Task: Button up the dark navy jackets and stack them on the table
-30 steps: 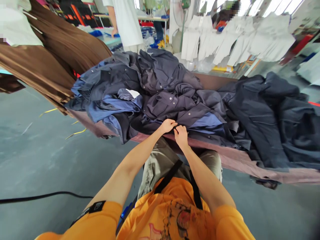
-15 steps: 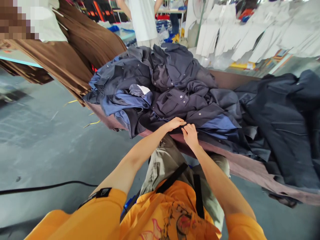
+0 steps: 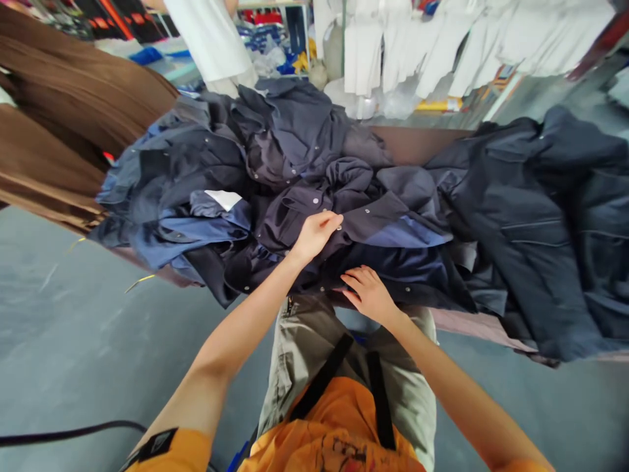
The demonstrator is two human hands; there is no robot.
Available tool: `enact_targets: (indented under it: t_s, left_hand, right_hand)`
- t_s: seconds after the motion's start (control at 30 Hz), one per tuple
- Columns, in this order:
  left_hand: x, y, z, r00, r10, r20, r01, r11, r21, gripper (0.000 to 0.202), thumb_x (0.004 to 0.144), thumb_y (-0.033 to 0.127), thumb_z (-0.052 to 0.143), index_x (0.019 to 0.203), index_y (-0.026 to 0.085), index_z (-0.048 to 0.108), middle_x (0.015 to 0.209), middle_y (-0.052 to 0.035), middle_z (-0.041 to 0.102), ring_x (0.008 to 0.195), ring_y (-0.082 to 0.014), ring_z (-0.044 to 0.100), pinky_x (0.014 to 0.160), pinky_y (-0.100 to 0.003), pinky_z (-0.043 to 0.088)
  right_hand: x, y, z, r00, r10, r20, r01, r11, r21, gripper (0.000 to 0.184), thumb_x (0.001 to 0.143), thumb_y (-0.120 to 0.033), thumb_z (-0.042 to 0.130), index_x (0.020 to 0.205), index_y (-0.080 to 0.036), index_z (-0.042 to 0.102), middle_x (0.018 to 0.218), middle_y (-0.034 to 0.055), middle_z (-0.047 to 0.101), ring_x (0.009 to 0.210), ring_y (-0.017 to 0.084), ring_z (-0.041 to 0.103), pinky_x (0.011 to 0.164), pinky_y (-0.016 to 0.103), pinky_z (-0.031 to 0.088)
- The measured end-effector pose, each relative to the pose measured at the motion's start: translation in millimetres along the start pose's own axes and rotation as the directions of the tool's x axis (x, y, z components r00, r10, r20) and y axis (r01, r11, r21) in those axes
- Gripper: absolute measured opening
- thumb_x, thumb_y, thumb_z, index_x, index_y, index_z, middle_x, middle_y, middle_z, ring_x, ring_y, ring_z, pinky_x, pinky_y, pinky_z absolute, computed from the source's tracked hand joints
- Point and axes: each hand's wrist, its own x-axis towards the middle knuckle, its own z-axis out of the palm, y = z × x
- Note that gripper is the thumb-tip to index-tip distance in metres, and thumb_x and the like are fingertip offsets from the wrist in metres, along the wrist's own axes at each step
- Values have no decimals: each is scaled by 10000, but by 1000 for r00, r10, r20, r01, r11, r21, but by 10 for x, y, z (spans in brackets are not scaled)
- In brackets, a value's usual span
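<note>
A heap of navy and slate-blue work jackets (image 3: 285,164) with pale snap buttons lies on a brown-covered table (image 3: 417,144). My left hand (image 3: 314,237) pinches the front edge of a dark jacket (image 3: 304,219), close to a snap button. My right hand (image 3: 368,295) rests lower down on dark fabric near the table's near edge, fingers spread. A second, darker pile of jackets (image 3: 535,223) lies to the right, apart from both hands. The table's near edge is mostly hidden under the hanging cloth.
A tall stack of brown fabric (image 3: 59,111) lies at the left. White garments (image 3: 432,46) hang at the back, near a person in a white coat (image 3: 209,39). A black cable (image 3: 63,436) runs across the grey floor (image 3: 98,328) at lower left.
My hands have moved apart. The right hand has slid down toward the table edge, and the left has moved up the jacket front. The view has turned, shifting the heap leftward.
</note>
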Motion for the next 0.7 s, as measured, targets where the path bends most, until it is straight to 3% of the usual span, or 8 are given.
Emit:
enact_targets:
  t_s: [0.1, 0.17, 0.23, 0.3, 0.37, 0.43, 0.53, 0.7]
  left_hand:
    - [-116, 100, 64, 983, 9, 182, -15, 999, 30, 459, 938, 561, 547, 778, 142, 644, 759, -21, 626, 748, -154, 572, 710, -257, 436]
    - [-214, 75, 79, 915, -12, 402, -2, 999, 33, 434, 964, 548, 514, 978, 154, 698, 953, -55, 706, 895, -192, 645, 801, -267, 486]
    - [-298, -86, 28, 883, -44, 467, -4, 995, 102, 414, 1000, 498, 460, 1156, 186, 682, 1129, -69, 718, 1034, -213, 663, 922, -293, 500]
    - [-364, -374, -88, 936, -74, 343, -41, 948, 317, 389, 1015, 442, 425, 1182, 198, 678, 1182, -82, 711, 1106, -237, 652, 1020, -345, 480]
    - [-406, -720, -237, 984, -57, 170, -53, 814, 578, 373, 1001, 395, 424, 1185, 187, 675, 1246, -115, 685, 1184, -282, 614, 1089, -416, 442]
    - [-411, -1030, -379, 995, -37, 89, -40, 680, 733, 399, 986, 356, 419, 1267, 168, 632, 1364, -145, 620, 1271, -317, 557, 1121, -470, 412]
    - [-312, -1323, -530, 999, -15, 50, -32, 586, 810, 447, 991, 322, 383, 1362, 151, 564, 1465, -146, 543, 1338, -315, 504, 1142, -481, 384]
    - [118, -1555, -711, 998, 14, 53, -51, 602, 797, 456, 990, 328, 369, 1349, 141, 578, 1447, -129, 566, 1342, -279, 501, 1165, -447, 359]
  right_hand:
    - [-249, 306, -188, 990, 128, -53, -131, 991, -39, 284, 1001, -283, 517, 1240, -207, 650, 1213, 111, 671, 1141, 270, 593, 1095, 506, 429]
    - [-404, 560, -314, 973, 215, -78, -222, 971, -89, 296, 999, -305, 517, 1232, -185, 654, 1256, 127, 656, 1178, 285, 584, 1078, 501, 451]
    - [-531, 813, -432, 961, 262, -87, -273, 950, -155, 330, 1000, -334, 507, 1239, -156, 650, 1295, 147, 638, 1218, 307, 565, 1083, 508, 453]
    - [-617, 1028, -533, 954, 287, -85, -299, 933, -203, 363, 1005, -346, 484, 1256, -138, 642, 1292, 161, 637, 1230, 320, 556, 1085, 515, 456]
    - [-655, 1184, -608, 949, 307, -76, -316, 923, -219, 371, 1003, -339, 465, 1268, -142, 635, 1248, 163, 651, 1202, 320, 569, 1066, 515, 473]
    - [-645, 1284, -653, 945, 320, -66, -327, 918, -225, 358, 998, -325, 456, 1255, -156, 641, 1185, 157, 664, 1143, 314, 593, 1034, 510, 494]
    - [-567, 1383, -674, 948, 312, -58, -317, 916, -247, 335, 997, -309, 443, 1199, -153, 661, 1087, 149, 676, 1046, 307, 614, 990, 495, 509]
    - [-375, 1608, -613, 953, 296, -65, -302, 921, -247, 327, 998, -286, 420, 1174, -166, 668, 1070, 141, 691, 1016, 302, 619, 966, 478, 506]
